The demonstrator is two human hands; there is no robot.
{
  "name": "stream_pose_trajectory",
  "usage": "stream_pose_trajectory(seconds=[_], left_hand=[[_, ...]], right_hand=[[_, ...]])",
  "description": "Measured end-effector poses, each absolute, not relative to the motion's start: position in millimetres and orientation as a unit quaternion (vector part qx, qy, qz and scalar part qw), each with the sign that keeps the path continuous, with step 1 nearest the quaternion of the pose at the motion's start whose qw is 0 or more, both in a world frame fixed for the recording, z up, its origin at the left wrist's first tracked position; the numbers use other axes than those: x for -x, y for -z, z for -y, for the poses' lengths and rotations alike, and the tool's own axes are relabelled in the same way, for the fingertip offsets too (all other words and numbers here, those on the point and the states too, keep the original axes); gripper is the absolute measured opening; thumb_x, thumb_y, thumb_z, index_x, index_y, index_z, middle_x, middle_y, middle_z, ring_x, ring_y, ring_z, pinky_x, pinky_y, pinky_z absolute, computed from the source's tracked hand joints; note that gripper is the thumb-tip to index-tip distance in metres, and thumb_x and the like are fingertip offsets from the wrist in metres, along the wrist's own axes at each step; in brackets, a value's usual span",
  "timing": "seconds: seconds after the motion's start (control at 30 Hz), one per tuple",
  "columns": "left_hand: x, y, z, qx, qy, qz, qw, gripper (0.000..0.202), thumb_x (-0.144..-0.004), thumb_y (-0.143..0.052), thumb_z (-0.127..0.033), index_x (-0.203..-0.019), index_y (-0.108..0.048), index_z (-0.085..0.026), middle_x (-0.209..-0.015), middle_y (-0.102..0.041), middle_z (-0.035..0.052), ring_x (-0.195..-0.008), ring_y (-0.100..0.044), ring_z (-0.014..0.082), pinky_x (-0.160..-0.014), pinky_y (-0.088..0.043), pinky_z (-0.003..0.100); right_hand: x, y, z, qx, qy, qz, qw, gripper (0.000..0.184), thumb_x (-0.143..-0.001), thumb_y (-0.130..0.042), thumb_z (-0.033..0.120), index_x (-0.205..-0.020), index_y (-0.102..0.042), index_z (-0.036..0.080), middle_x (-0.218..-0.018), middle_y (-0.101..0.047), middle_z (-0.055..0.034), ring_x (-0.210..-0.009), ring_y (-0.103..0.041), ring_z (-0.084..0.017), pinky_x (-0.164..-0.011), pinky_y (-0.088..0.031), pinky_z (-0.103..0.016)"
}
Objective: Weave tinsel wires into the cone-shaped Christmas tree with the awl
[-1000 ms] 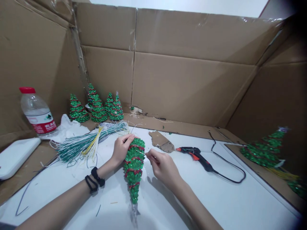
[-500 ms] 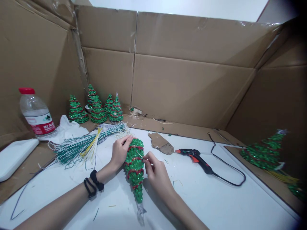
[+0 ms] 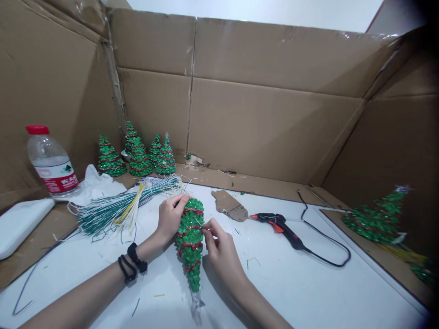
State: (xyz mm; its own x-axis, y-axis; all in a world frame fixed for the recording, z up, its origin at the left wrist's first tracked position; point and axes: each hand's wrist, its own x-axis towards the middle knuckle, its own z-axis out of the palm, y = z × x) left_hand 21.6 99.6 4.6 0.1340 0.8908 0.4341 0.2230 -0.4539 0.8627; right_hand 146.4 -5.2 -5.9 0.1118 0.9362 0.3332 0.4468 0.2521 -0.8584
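Observation:
A green beaded Christmas tree (image 3: 192, 251) with red bead garlands is held over the white tabletop, its clear star tip pointing toward me. My left hand (image 3: 170, 219) is closed on the tree's broad end, thumb on the near face. On the other side, my right hand (image 3: 219, 242) pinches a thin pale wire (image 3: 198, 222) that lies against the beads about a third of the way down. The far end of that wire is hard to make out among the beads.
A glue gun (image 3: 279, 224) with a black cord rests to the right beside a cardboard scrap (image 3: 229, 205). Left are a bundle of wires (image 3: 113, 210), a bottle (image 3: 51, 160) and tissue (image 3: 96, 185). Several beaded trees (image 3: 139, 157) stand behind; another tree (image 3: 375, 217) is at right.
The tree has shifted slightly left, its tip swinging a little left and down. My right hand has moved slightly left with it, still pinching the wire.

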Motion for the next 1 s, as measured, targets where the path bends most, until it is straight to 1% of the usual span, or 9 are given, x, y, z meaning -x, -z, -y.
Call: stream_pose_trajectory(seconds=[0.13, 0.23, 0.33, 0.43, 0.6, 0.73, 0.9, 1.0], left_hand=[[-22, -5, -98, -0.677, -0.518, -0.419, 0.314, 0.036, -0.086, -0.048, -0.044, -0.087, -0.074, -0.019, -0.086, -0.074, 0.0036, -0.081, -0.065, 0.022, -0.073, -0.046, 0.028], [-22, -3, -99, -0.682, -0.518, -0.413, 0.311, 0.037, -0.086, -0.048, -0.045, -0.088, -0.074, -0.018, -0.085, -0.074, 0.0034, -0.081, -0.065, 0.0219, -0.074, -0.046, 0.028], [-21, -2, -104, -0.691, -0.515, -0.393, 0.321, 0.037, -0.086, -0.048, -0.044, -0.086, -0.074, -0.018, -0.086, -0.074, 0.0044, -0.082, -0.065, 0.0219, -0.075, -0.046, 0.028], [-19, -2, -107, -0.693, -0.51, -0.393, 0.324, 0.037, -0.086, -0.048, -0.045, -0.083, -0.073, -0.018, -0.087, -0.074, 0.0047, -0.083, -0.066, 0.0219, -0.077, -0.046, 0.028], [-19, -3, -107, -0.695, -0.506, -0.39, 0.329, 0.037, -0.086, -0.048, -0.044, -0.085, -0.073, -0.017, -0.089, -0.074, 0.0052, -0.084, -0.065, 0.022, -0.077, -0.046, 0.029], [-19, -4, -105, -0.696, -0.505, -0.389, 0.333, 0.037, -0.086, -0.048, -0.044, -0.088, -0.073, -0.017, -0.089, -0.073, 0.0056, -0.084, -0.065, 0.022, -0.078, -0.046, 0.029], [-19, -4, -105, -0.694, -0.506, -0.389, 0.335, 0.036, -0.086, -0.049, -0.044, -0.083, -0.073, -0.017, -0.087, -0.073, 0.0048, -0.083, -0.065, 0.022, -0.076, -0.046, 0.029], [-19, -4, -105, -0.692, -0.508, -0.391, 0.334, 0.037, -0.086, -0.049, -0.044, -0.083, -0.073, -0.017, -0.086, -0.073, 0.0046, -0.081, -0.065, 0.022, -0.075, -0.047, 0.029]], right_hand=[[-144, 8, 4, 0.564, -0.238, 0.608, 0.505, 0.019, -0.091, -0.033, 0.031, -0.078, -0.044, 0.022, -0.069, -0.056, -0.0001, -0.057, -0.05, -0.014, -0.054, -0.038, -0.023], [-147, 8, 2, 0.564, -0.232, 0.61, 0.505, 0.02, -0.091, -0.034, 0.032, -0.076, -0.042, 0.022, -0.069, -0.055, 0.0, -0.058, -0.048, -0.014, -0.055, -0.038, -0.023], [-156, 4, -1, 0.561, -0.246, 0.62, 0.49, 0.018, -0.089, -0.037, 0.033, -0.077, -0.044, 0.022, -0.064, -0.051, 0.0018, -0.051, -0.042, -0.012, -0.051, -0.034, -0.022], [-165, -2, -1, 0.577, -0.235, 0.632, 0.461, 0.014, -0.087, -0.041, 0.03, -0.079, -0.048, 0.022, -0.06, -0.049, 0.0031, -0.046, -0.038, -0.011, -0.047, -0.03, -0.021], [-170, -9, 1, 0.604, -0.188, 0.662, 0.403, 0.011, -0.083, -0.043, 0.023, -0.076, -0.052, 0.023, -0.057, -0.051, 0.0026, -0.049, -0.041, -0.013, -0.049, -0.028, -0.021], [-168, -10, 2, 0.618, -0.168, 0.66, 0.393, 0.012, -0.085, -0.042, 0.022, -0.079, -0.052, 0.023, -0.061, -0.056, 0.0016, -0.05, -0.043, -0.013, -0.05, -0.028, -0.021], [-167, -10, 3, 0.617, -0.159, 0.668, 0.384, 0.013, -0.086, -0.04, 0.02, -0.08, -0.052, 0.022, -0.066, -0.059, 0.0012, -0.052, -0.045, -0.013, -0.052, -0.029, -0.021], [-166, -8, 3, 0.606, -0.158, 0.674, 0.393, 0.014, -0.087, -0.04, 0.02, -0.08, -0.052, 0.022, -0.063, -0.058, 0.0018, -0.051, -0.046, -0.013, -0.051, -0.028, -0.021]])
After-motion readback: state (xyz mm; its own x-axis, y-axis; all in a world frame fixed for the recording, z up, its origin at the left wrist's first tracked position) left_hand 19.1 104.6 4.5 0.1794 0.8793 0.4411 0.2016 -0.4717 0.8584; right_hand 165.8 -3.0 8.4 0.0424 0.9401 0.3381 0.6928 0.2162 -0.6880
